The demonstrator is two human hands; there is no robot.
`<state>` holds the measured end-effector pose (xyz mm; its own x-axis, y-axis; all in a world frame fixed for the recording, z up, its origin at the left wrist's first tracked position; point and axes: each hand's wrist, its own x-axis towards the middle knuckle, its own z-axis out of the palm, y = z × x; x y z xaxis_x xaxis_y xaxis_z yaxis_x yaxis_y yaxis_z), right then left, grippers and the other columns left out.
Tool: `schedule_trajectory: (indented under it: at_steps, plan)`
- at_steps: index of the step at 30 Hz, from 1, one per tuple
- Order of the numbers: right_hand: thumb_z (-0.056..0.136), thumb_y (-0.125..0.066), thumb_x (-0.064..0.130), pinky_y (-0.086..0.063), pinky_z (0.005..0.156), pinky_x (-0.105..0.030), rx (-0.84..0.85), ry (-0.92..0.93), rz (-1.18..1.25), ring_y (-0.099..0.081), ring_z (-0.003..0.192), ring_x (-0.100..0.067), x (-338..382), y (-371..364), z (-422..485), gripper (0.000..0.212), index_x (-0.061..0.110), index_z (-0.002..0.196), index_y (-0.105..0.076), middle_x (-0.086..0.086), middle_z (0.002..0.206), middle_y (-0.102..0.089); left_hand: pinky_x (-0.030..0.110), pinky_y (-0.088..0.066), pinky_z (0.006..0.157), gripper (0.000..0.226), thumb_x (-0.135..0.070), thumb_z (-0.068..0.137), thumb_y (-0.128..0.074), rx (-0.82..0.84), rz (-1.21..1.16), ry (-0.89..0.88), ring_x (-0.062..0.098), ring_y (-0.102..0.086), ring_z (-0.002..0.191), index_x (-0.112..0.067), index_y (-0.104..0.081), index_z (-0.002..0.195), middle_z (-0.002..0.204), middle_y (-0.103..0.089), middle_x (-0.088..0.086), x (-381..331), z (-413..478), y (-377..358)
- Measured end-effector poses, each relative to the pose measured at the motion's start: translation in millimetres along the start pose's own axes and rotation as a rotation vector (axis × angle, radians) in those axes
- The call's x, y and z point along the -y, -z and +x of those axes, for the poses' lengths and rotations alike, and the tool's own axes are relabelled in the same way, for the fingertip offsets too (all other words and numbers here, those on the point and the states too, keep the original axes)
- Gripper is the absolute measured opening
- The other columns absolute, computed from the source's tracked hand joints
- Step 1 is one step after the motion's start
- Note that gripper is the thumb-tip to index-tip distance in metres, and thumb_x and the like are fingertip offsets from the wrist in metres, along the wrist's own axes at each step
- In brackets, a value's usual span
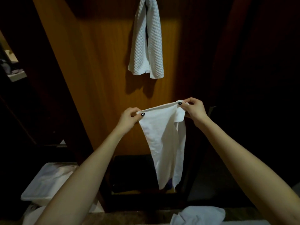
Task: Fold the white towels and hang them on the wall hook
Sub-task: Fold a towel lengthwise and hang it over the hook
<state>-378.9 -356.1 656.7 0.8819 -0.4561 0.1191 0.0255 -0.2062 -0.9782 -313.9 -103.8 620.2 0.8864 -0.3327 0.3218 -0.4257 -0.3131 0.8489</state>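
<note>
Towel (162, 140) is dangling from left hand (129, 116) and right hand (194, 109) pinching its top corners, waffle towel (139, 46) already hanging, crumpled towel (199, 215) waiting.

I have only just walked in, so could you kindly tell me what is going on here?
A person is holding up a smooth white towel by its top edge, the left hand pinching one corner and the right hand the other, so it hangs down in front of a wooden panel. A waffle towel already hangs higher on that panel; its hook is out of view. A crumpled towel lies at the bottom right, not yet folded.
</note>
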Motion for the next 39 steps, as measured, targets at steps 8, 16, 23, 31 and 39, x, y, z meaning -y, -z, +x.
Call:
schedule_trajectory:
  at_steps: [8, 16, 23, 31, 39]
  plan:
    - [0.092, -0.057, -0.001, -0.059, 0.073, -0.031, 0.237, 0.007, 0.091, -0.067, 0.078, -0.015, 4.9, 22.2, -13.6, 0.025, 0.017, 0.099, -0.072, -0.003, 0.088, -0.066, 0.008, -0.037, 0.071, 0.013, -0.014, 0.091, -0.062, -0.045, -0.024, -0.060, 0.007, -0.053, 0.080, -0.022, -0.071, 0.096, 0.087, -0.056, -0.006, -14.1, 21.8, -22.4]
    - [0.081, -0.073, -0.002, -0.059, 0.074, -0.024, 0.402, 0.068, -0.119, -0.072, 0.086, -0.024, 21.2, 25.2, -28.3, 0.023, 0.004, 0.102, -0.068, -0.019, 0.086, -0.070, 0.026, -0.040, 0.059, 0.018, -0.013, 0.094, -0.058, 0.046, -0.088, -0.042, 0.015, -0.052, 0.062, -0.003, -0.069, 0.083, 0.068, -0.059, 0.009, -33.8, 28.1, -28.9]
    - [0.082, -0.070, -0.004, -0.060, 0.075, -0.031, 0.514, 0.065, -0.038, -0.073, 0.083, -0.027, 39.5, 3.2, -40.3, 0.019, -0.006, 0.100, -0.065, -0.021, 0.089, -0.072, 0.013, -0.038, 0.042, 0.011, -0.005, 0.091, -0.059, 0.024, -0.169, -0.025, -0.002, -0.053, 0.045, -0.008, -0.058, 0.101, 0.065, -0.061, 0.001, -45.9, 29.7, -30.8]
    - [0.085, -0.070, 0.002, -0.058, 0.058, -0.025, 0.308, 0.120, -0.023, -0.072, 0.064, -0.024, 45.2, -10.5, -38.1, 0.011, -0.003, 0.079, -0.062, -0.019, 0.071, -0.070, 0.017, -0.045, 0.043, 0.016, -0.009, 0.091, -0.060, 0.139, -0.307, 0.001, 0.003, -0.060, 0.049, -0.020, -0.052, 0.084, 0.056, -0.067, -0.004, -45.6, 27.2, -16.7]
    - [0.078, -0.081, 0.019, -0.052, 0.046, -0.024, 0.110, 0.280, -0.252, -0.063, 0.046, -0.018, 41.5, -28.8, -30.7, 0.029, 0.000, 0.068, -0.061, -0.009, 0.053, -0.065, 0.019, -0.048, 0.050, 0.031, -0.007, 0.096, -0.048, 0.259, -0.328, -0.008, 0.004, -0.048, 0.048, -0.029, -0.063, 0.080, 0.054, -0.057, -0.009, -53.0, 25.3, -13.4]
